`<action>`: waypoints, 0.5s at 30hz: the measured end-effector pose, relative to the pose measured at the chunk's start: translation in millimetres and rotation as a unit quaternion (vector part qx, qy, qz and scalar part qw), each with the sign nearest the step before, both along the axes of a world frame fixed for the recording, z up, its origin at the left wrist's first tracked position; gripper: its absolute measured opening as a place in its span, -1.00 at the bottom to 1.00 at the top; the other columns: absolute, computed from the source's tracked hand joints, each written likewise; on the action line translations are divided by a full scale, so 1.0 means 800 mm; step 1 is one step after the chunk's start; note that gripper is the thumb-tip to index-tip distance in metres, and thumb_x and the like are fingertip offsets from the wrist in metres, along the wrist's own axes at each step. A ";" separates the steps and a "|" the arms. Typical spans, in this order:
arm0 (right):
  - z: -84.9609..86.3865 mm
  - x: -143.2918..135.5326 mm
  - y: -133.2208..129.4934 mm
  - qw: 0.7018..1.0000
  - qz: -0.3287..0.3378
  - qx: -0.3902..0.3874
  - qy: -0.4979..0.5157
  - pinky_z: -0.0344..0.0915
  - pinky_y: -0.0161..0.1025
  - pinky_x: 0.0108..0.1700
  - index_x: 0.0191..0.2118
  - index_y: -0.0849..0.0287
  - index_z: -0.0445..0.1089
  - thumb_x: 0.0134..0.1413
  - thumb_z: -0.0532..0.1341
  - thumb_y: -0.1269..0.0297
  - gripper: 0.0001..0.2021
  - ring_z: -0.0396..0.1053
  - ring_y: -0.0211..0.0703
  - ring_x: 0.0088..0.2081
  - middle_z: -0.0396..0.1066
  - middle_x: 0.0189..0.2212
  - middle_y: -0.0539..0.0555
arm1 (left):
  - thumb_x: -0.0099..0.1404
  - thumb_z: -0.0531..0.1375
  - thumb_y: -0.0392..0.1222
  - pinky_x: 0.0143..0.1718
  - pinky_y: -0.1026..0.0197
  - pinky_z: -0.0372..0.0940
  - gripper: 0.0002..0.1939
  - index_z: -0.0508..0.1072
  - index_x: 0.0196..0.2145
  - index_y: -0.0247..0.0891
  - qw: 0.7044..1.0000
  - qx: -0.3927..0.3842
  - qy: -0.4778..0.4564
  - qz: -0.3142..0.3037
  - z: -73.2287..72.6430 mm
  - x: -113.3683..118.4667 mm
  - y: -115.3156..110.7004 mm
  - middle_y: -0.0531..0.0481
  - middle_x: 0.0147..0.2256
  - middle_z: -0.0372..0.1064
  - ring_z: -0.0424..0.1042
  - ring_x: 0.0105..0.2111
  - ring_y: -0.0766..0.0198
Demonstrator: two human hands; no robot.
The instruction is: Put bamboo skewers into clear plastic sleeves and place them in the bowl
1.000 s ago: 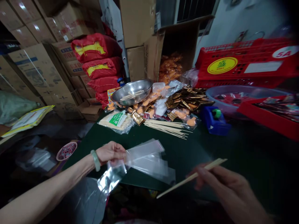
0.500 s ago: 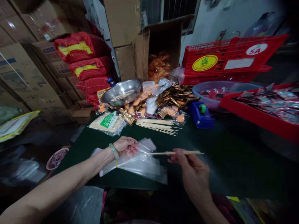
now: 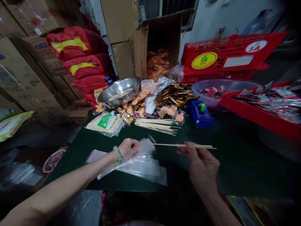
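My right hand (image 3: 202, 161) pinches a few thin bamboo sticks (image 3: 174, 145), held level with one tip pointing left. That tip is at the open end of a clear plastic bag (image 3: 146, 147). My left hand (image 3: 129, 148), with a pale green bangle at the wrist, is closed with its fingers curled on the bag. Under it lies a fanned stack of clear bags (image 3: 141, 169), with a yellowish band round it. Loose bamboo sticks (image 3: 156, 125) lie just beyond the hands, beside a packet of sticks (image 3: 104, 124) with a green label.
Gold and orange wrapped pieces (image 3: 174, 97) are heaped behind the sticks, next to a tilted steel bowl (image 3: 121, 91). A blue tape dispenser (image 3: 201, 117) stands right of the heap. Farther right are a clear basin (image 3: 195, 91), a red box of packets (image 3: 254, 117) and red crates (image 3: 225, 59).
My right hand has moved right and slightly up, drawing the sticks' tip from over the bags to the bag's end. The left hand's fingers have curled in more, and the bag has shifted with them.
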State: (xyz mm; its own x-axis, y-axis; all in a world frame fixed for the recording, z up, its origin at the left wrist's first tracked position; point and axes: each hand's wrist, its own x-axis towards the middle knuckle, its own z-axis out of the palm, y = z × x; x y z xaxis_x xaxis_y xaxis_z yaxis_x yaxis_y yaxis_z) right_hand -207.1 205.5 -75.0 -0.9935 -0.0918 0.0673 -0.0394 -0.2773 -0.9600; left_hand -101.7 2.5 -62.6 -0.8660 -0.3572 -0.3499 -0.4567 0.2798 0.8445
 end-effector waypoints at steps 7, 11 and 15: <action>0.012 0.015 0.005 0.999 -0.004 0.020 0.048 0.37 -0.26 -0.43 -0.41 0.25 0.40 -0.11 0.26 0.21 -0.81 0.38 -0.24 -0.54 0.40 -0.55 0.02 | -0.07 0.07 -0.50 -0.57 0.39 0.01 -0.64 0.48 -0.29 -0.35 0.988 -0.110 0.020 -0.103 0.006 -0.001 -0.005 0.13 -0.60 0.18 0.10 -0.62 0.44; 0.019 0.035 0.003 0.990 0.073 0.040 0.113 0.36 -0.27 -0.42 -0.48 0.21 0.40 -0.06 0.22 0.24 -0.86 0.39 -0.22 -0.50 0.43 -0.51 0.05 | -0.01 0.01 -0.50 -0.56 0.38 0.05 -0.53 0.40 -0.13 -0.33 0.979 -0.142 0.040 -0.141 0.011 -0.002 -0.002 0.03 -0.40 0.24 0.13 -0.59 0.45; 0.010 0.029 -0.013 0.991 0.088 0.060 0.086 0.35 -0.27 -0.47 -0.46 0.23 0.41 -0.08 0.21 0.18 -0.81 0.37 -0.22 -0.55 0.41 -0.58 0.03 | 0.02 0.01 -0.50 -0.54 0.38 0.07 -0.53 0.36 -0.09 -0.29 0.977 -0.149 0.057 -0.142 0.008 -0.001 -0.001 -0.01 -0.32 0.22 0.13 -0.58 0.46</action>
